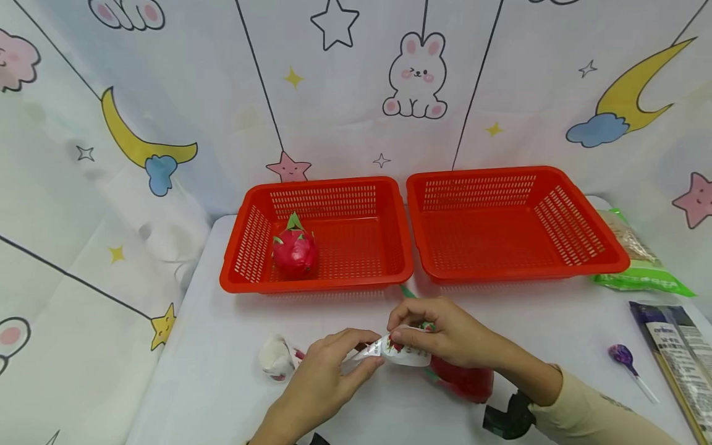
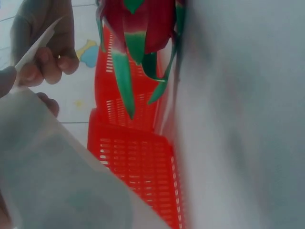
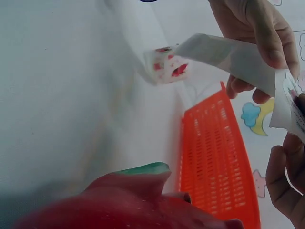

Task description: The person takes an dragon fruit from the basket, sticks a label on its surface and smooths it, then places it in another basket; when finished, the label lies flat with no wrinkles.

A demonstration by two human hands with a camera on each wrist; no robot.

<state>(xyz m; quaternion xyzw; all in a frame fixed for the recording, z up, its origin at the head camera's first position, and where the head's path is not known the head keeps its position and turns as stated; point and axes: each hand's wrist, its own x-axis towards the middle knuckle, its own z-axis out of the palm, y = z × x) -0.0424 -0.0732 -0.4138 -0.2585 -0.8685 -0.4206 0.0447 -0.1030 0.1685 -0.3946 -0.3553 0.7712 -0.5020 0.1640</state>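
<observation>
Both hands are over the front middle of the table, on a thin white strip with red print (image 1: 408, 353). My left hand (image 1: 322, 377) pinches its left end between thumb and fingers. My right hand (image 1: 453, 334) pinches its upper part. In the right wrist view the strip (image 3: 228, 57) hangs from the hand, with a folded piece (image 3: 286, 107) beside it. A red dragon fruit with green-tipped scales (image 1: 464, 378) lies below my right hand, partly hidden by it. To the left of my left hand lies a white item with red print (image 1: 278, 358).
Two red baskets (image 1: 328, 287) (image 1: 517, 272) stand side by side at the back; the left one holds a dragon fruit (image 1: 295, 252). At right lie a green bag (image 1: 645, 281), a purple lollipop (image 1: 622, 355) and a dark flat packet (image 1: 675, 352).
</observation>
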